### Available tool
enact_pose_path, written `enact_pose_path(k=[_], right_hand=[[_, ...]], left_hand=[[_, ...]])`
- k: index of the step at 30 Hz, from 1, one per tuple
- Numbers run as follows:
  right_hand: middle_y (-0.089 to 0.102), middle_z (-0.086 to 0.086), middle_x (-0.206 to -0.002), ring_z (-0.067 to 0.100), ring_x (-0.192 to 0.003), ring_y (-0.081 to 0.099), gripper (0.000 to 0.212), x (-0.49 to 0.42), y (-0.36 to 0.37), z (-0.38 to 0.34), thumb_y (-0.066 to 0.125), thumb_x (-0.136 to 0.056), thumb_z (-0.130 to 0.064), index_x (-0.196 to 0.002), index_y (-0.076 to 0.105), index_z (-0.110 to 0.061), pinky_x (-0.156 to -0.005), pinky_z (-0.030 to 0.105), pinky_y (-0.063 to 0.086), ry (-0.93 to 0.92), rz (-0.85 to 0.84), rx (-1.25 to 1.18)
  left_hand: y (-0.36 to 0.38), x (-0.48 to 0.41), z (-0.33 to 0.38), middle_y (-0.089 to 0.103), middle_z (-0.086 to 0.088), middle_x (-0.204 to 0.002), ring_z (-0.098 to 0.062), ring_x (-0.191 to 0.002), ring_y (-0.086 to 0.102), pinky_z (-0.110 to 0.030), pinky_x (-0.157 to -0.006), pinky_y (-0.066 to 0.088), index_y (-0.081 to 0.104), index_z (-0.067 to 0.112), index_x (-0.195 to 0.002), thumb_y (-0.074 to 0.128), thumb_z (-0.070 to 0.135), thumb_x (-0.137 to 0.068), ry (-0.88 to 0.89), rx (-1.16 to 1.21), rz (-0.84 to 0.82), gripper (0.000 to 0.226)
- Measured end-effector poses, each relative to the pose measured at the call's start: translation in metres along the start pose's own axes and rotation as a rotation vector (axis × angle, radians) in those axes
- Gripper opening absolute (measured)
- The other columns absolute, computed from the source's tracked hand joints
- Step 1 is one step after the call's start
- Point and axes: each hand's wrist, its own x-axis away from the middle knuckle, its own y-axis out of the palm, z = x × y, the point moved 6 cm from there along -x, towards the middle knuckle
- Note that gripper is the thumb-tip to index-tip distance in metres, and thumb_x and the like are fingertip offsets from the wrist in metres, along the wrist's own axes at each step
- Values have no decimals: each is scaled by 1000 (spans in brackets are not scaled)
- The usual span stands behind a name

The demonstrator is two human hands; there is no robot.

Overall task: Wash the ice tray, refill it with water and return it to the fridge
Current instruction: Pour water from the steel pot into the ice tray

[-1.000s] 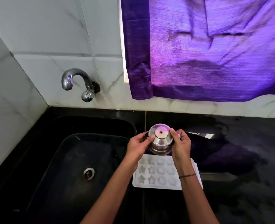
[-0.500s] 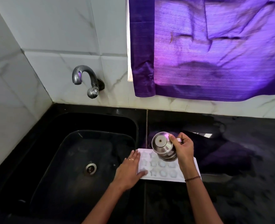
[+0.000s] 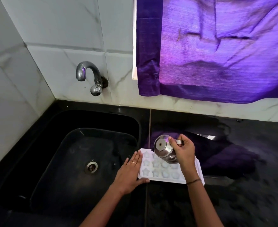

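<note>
A white ice tray (image 3: 154,176) with star and flower moulds lies flat on the black counter just right of the sink. My left hand (image 3: 129,172) rests on the tray's left edge, fingers straight, thumb along the near corner. My right hand (image 3: 183,152) grips a small steel cup (image 3: 163,149), tipped on its side over the tray's far right cells, its base facing me. Whether water is flowing from it cannot be told.
A black sink (image 3: 135,125) with a round drain (image 3: 91,167) fills the left. A steel tap (image 3: 89,76) is mounted on the tiled wall above it. A purple curtain (image 3: 216,46) hangs over the wet black counter (image 3: 241,185) on the right.
My left hand let go of the steel cup and came down onto the tray's left edge. My right hand alone now holds the tipped cup, lower over the tray.
</note>
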Motion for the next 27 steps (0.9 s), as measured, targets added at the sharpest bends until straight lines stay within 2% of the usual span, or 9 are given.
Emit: enact_pose_path(k=[4,15,23,27], right_hand=[[39,10,-57,19,-56,35,41,-1,2,1,71,-80,-17,-62,39,2,-56,33,34,-25,-1,39],[38,4,-56,16,-57,34,42,-1,6,-3,71,-80,-19,-61,40,1,-55,31,33,-72,11,103],[34,3,-56,15,-56,32,43,-1,-6,6,70,-81,-10,-58,34,-15,-55,29,33,131,79,-140],[37,2,-56,3,-49,36,41,-1,-16,11,68,-82,-8,-59,35,-14,-48,15,36,168,119,-211]], left_hand=[[1,-1,0,-19,5,-156,-5,-142,-19,-27,-117,-6,-15,16,-148,42,66,-85,-3,-8,3,99],[4,-1,0,-20,3,-156,-8,-142,-20,-30,-118,-7,-16,13,-148,39,66,-86,-10,-60,-1,97],[4,-1,0,-27,5,-150,-9,-143,-21,-34,-120,-4,-17,13,-147,36,65,-87,-21,-73,-35,96],[4,0,1,-23,1,-154,-10,-142,-21,-34,-120,-5,-17,12,-147,36,64,-89,-27,-85,-49,95]])
